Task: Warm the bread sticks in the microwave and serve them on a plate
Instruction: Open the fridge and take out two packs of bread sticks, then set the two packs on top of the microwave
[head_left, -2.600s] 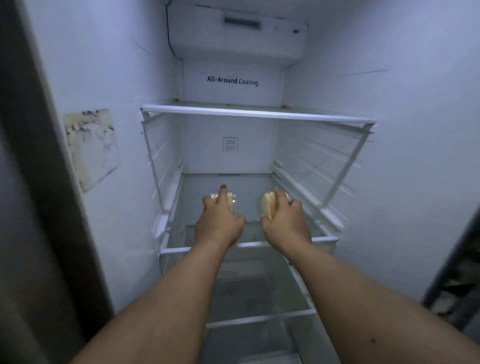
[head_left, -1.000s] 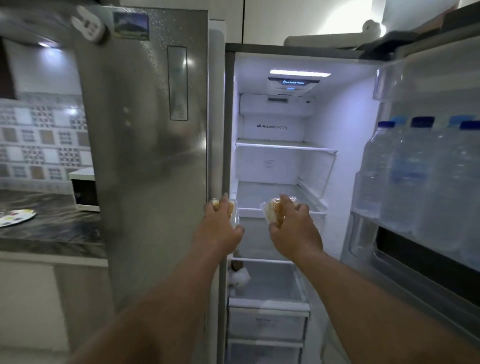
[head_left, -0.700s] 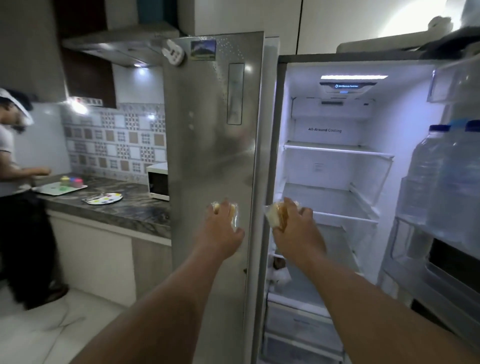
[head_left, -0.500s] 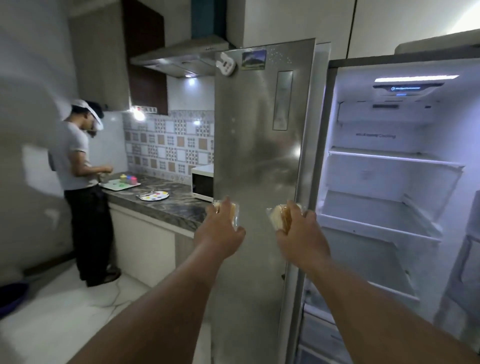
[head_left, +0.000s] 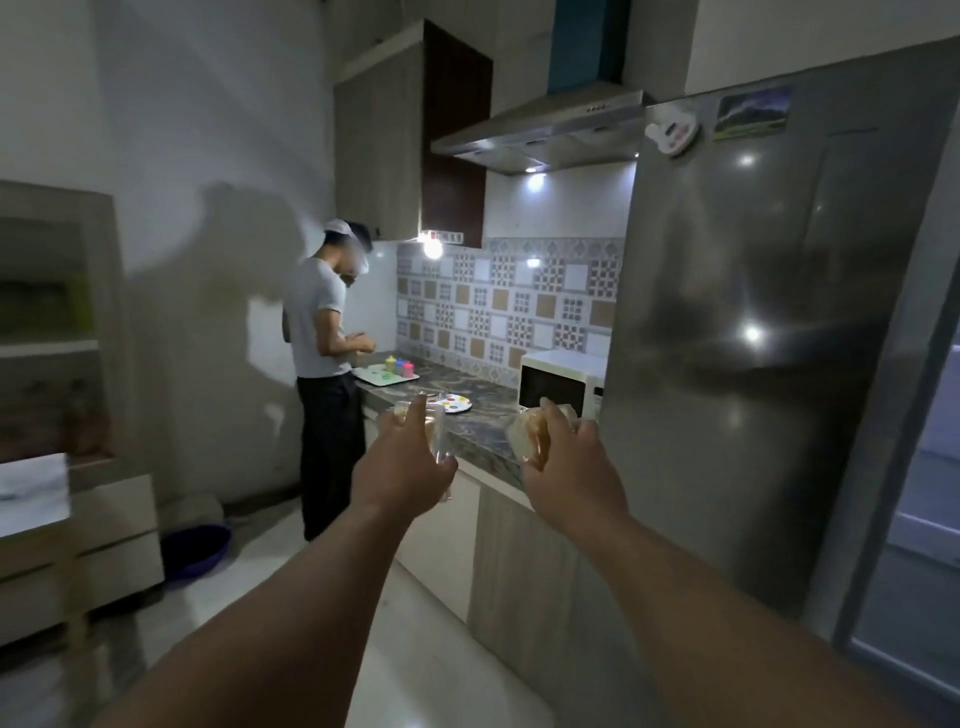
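Two wrapped bread sticks (head_left: 535, 434) before counter edge (head_left: 488, 457)

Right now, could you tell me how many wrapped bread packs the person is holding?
2. One bread pack is gripped in the left hand; the other bread pack is in the right hand. Fingers hide much of each, so their contents are unclear.

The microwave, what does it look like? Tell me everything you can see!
The microwave is a white box with a dark window in its door and a pale control strip on its right. The door looks closed. It stands upright on the dark stone counter, against the patterned tiles, right beside the fridge, which hides its right end. Nothing is on top. The right hand overlaps its lower edge in this view but does not touch it.
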